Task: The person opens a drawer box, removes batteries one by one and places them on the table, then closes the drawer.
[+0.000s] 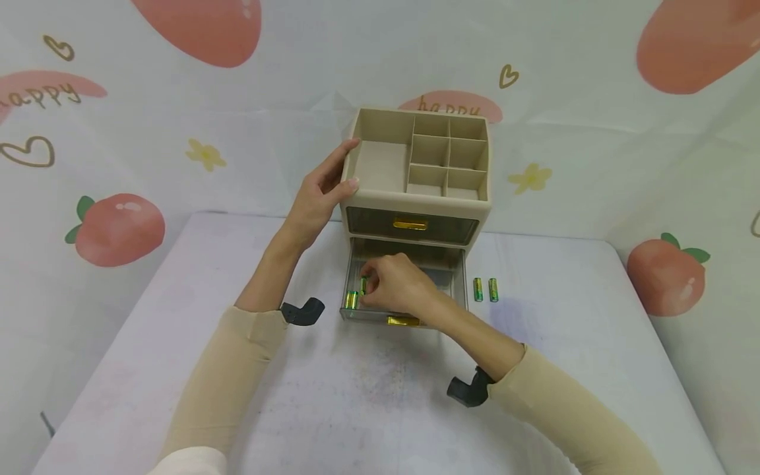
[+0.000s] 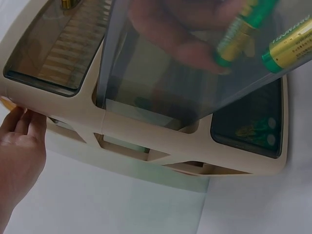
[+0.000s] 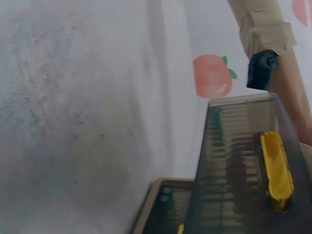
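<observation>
As my left hand [image 1: 313, 198] rested on the organizer [image 1: 380, 201], my right hand [image 1: 399, 284] pinched a battery [image 1: 363, 285]

Where my view began, at the far left, a printed peach [image 1: 121, 229] showed on the backdrop [image 1: 285, 119] behind the bench [image 1: 386, 382]. A tan sleeve [image 1: 220, 369] covered my left forearm, and a black mount [image 1: 304, 312] sat at that wrist. My left hand lay against the beige organizer's left side, thumb near the front corner and fingers [image 1: 340, 158] farther back, extended rather than clenched.

The organizer stood upright, its top divided into one large compartment on the left and six small ones on the right. Below these, an upper drawer [image 1: 374, 221] was pushed in; beneath it, a transparent drawer [image 1: 368, 316] was pulled out. Two batteries [image 1: 349, 301], green and gold, lay side by side in its front left corner. Just to their right and slightly farther back was the battery I held, within the drawer's walls, grasped between the thumb and fingers of my right hand. Whether it touched the drawer floor, I could not tell.

My right wrist crossed above the drawer's front, near its gold handle [image 1: 402, 321]; another black mount [image 1: 470, 390] hung nearer me. Right of the drawer, two loose batteries [image 1: 477, 289] lay on the bench, near each other without touching.
</observation>
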`<state>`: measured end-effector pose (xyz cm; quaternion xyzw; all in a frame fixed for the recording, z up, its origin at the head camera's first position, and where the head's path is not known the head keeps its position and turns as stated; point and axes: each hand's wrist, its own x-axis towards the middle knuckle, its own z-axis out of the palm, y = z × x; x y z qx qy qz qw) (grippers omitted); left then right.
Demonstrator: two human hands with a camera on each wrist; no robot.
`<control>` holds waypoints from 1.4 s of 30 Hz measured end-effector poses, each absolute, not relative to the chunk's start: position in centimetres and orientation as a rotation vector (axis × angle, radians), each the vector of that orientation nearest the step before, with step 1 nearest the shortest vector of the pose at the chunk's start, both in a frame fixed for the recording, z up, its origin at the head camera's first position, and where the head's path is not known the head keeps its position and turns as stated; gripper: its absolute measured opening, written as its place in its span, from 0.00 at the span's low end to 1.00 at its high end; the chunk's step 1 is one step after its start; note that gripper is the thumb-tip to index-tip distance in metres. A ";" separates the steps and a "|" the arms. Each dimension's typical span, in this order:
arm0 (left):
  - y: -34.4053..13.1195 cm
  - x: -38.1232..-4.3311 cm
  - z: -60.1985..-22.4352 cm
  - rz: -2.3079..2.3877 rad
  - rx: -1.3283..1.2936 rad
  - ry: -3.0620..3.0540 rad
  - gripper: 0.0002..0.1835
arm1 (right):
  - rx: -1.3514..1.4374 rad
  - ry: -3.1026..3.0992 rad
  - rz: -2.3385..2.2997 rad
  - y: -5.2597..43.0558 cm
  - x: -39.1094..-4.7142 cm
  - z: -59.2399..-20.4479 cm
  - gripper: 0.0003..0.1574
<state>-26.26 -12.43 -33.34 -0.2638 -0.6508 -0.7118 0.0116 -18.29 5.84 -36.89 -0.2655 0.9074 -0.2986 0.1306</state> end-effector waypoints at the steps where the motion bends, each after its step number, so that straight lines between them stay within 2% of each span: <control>1: -12.4 -26.3 -33.3 -2.220 -0.826 -2.032 0.32 | -0.774 2.636 -0.889 6.1 -18.3 -36.8 0.21; 8: -12.4 -26.1 -33.3 -2.205 -0.822 -2.043 0.32 | -0.814 2.604 -1.014 7.3 -18.4 -36.1 0.20; 26: -12.5 -26.2 -33.4 -2.194 -0.830 -2.038 0.32 | -0.783 2.514 -1.187 9.3 -17.0 -34.5 0.27; 42: -12.6 -26.3 -33.5 -2.165 -0.843 -2.046 0.32 | -0.822 2.440 -1.348 11.2 -16.1 -34.2 0.27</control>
